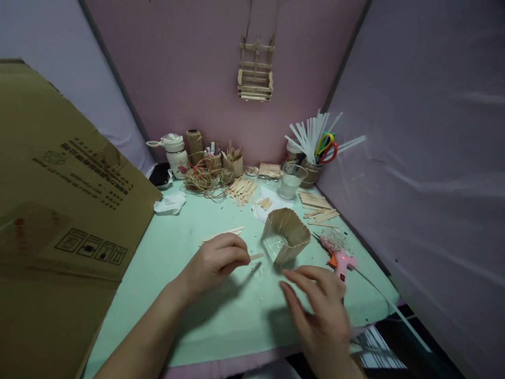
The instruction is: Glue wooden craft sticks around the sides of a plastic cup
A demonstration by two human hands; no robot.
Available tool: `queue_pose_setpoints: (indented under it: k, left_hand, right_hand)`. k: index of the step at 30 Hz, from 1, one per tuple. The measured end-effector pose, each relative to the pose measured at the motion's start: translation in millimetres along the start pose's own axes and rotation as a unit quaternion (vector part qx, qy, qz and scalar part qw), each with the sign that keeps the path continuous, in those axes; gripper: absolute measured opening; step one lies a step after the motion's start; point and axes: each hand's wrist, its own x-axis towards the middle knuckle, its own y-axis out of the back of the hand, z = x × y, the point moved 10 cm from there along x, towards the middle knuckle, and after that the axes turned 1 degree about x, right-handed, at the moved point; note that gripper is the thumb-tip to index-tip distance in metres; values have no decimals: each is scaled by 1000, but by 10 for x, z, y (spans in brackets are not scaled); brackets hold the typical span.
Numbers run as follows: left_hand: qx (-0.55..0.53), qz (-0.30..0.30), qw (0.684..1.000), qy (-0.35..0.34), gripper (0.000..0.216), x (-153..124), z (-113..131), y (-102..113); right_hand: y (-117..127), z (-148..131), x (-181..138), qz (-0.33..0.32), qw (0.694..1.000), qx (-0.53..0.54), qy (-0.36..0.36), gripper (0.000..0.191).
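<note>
My left hand [221, 258] pinches a short wooden craft stick [256, 256] above the table, its free end pointing right. My right hand [321, 310] hovers at the lower right, thumb and fingers apart with nothing between them. Just beyond both hands sits a cup-like holder [286, 236], a clear container with craft sticks around its sides. Behind my left hand lie a few long craft sticks [224, 233], partly hidden by it. A pink glue gun [340, 258] with an orange trigger and a lit red light rests beyond my right hand.
A large cardboard box [71, 210] blocks the left side. Along the back stand a white bottle [176, 158], tangled twine [207, 179], loose craft sticks [242, 190], a plastic cup [291, 181] and a pot [311, 173] with glue sticks and scissors. A stick-built swing [255, 79] hangs above.
</note>
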Motion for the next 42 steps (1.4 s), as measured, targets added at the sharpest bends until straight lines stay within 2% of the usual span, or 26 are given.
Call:
queue_pose_setpoints:
  k: [2,4,8,11,14,17,20,24,27,30,37,42]
  left_hand:
    - [28,-7,1000,-9,16,23,134,-6]
    - [58,-6,998,-7,16,19,225,-10]
    - [80,-15,997,11,15,-23,325,-65]
    - [52,-55,996,38,15,17,285,-140]
    - [5,-90,995,53,18,186,84,-159]
    - [29,-116,987,105,37,404,-392,-182]
    - [-9,-157,981,114,58,562,-770,-357]
    - [-48,-152,985,71,45,675,-913,-544]
    - [-61,-159,983,69,32,701,-880,-611]
    - [-43,-172,983,47,22,750,-737,-593]
    - [-3,-229,973,10,16,799,-455,-644]
    - [1,-250,968,23,21,760,-441,-691]
  right_hand:
    - [-167,-248,120,-16,999,27,29,11]
    - [-257,-337,191,-9,999,40,25,9]
    - [-298,-292,212,4,999,48,12,9]
    - [-274,-230,209,-8,999,52,15,10]
    - [-219,-170,218,-17,998,54,10,12]
    - [-146,-57,195,-7,997,77,-21,12]
    - [-125,112,124,-1,990,127,-67,12]
    - [-150,322,56,4,974,182,-134,8]
    - [-147,411,77,18,966,192,-172,5]
    - [-151,416,159,9,972,165,-168,4]
    - [-234,265,411,-122,990,55,-55,11]
    - [-320,224,461,-166,986,19,-13,7]
